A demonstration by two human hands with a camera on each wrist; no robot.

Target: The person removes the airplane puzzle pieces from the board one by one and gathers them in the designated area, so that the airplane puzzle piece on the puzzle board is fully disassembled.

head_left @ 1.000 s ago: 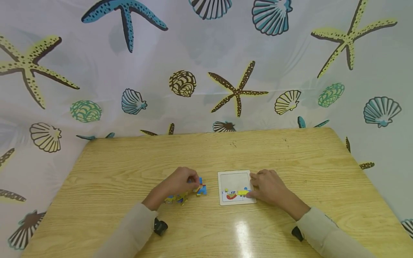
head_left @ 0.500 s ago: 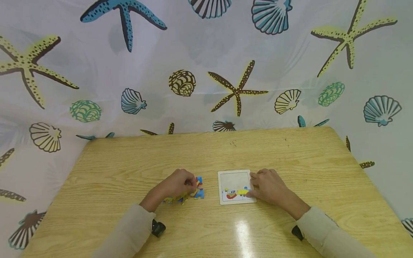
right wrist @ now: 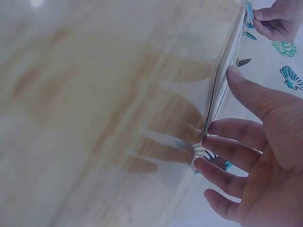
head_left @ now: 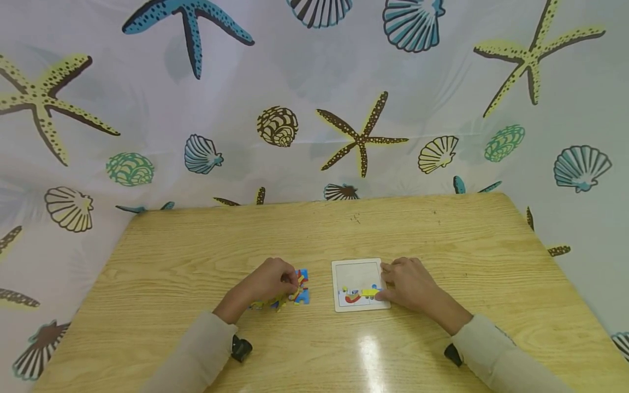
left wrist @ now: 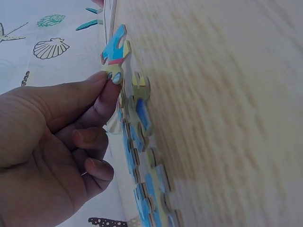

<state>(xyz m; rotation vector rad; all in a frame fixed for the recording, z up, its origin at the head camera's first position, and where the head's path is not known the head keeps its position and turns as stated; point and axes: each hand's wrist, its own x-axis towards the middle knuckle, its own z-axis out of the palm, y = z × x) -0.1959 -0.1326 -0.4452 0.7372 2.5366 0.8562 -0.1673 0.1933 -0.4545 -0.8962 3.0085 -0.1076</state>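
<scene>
Between thumb and index finger, my left hand (head_left: 270, 278) pinches a jigsaw puzzle piece (left wrist: 115, 47), blue with a red stripe and pale yellow edges. Several other puzzle pieces (left wrist: 142, 113) lie on the table below and beside this hand, which partly hides them in the head view. To the right lies a square white puzzle tray (head_left: 336, 284). Along its near side sit fitted pieces (head_left: 368, 293) with red and yellow shapes. My right hand (head_left: 410, 284) rests at the tray's right edge, fingers extended against its side and thumb over the near right corner area.
The wooden table (head_left: 417, 229) reaches back to a white cloth (head_left: 304, 71) printed with shells and starfish. A black wrist device (head_left: 241, 348) sits below the left sleeve, another black device (head_left: 453, 355) below the right.
My left hand has shifted slightly left, and blue and red puzzle pieces beside its fingertips show more fully. The right hand and the tray stay in place.
</scene>
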